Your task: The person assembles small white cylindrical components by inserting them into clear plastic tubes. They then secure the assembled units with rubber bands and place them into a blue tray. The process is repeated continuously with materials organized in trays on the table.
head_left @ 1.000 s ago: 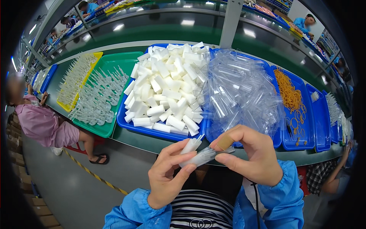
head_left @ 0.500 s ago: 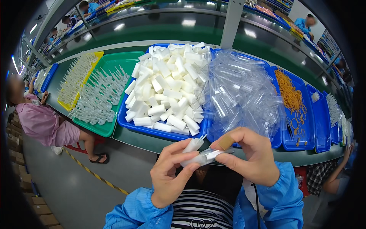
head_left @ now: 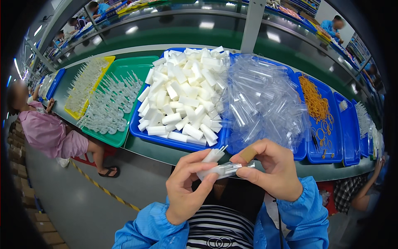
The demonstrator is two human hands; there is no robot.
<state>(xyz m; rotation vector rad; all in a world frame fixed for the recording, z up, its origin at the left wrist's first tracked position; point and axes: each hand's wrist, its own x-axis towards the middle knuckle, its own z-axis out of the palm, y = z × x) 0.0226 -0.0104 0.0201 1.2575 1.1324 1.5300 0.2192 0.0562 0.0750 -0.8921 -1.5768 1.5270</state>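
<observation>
Just in front of the table edge, my left hand (head_left: pixel 184 191) is closed around a translucent white piece (head_left: pixel 214 155) with thin tube ends sticking out of its top. A clear plastic sleeve (head_left: pixel 229 169) lies across from my left fingers to my right ones, with thin shiny lines showing through it. My right hand (head_left: pixel 278 171) pinches the sleeve's right end between thumb and index finger. A tan wrap (head_left: pixel 248 155) covers part of that index finger. How the white piece and the sleeve join is hidden by my left fingers.
Beyond my hands, a blue tray (head_left: pixel 139 131) holds white foam-like cylinders, beside a heap of clear plastic sleeves (head_left: pixel 265 99). Orange rubber bands (head_left: pixel 315 99) lie in another tray to the right. A green tray (head_left: pixel 134 62) of nozzle-like parts stands left, near a seated co-worker (head_left: pixel 43 128).
My hands stay nearly in place, with a slight shift. White showed by my right fingertips before; now clear sleeve with shiny lines shows there, and the sleeve's right end is visible.
</observation>
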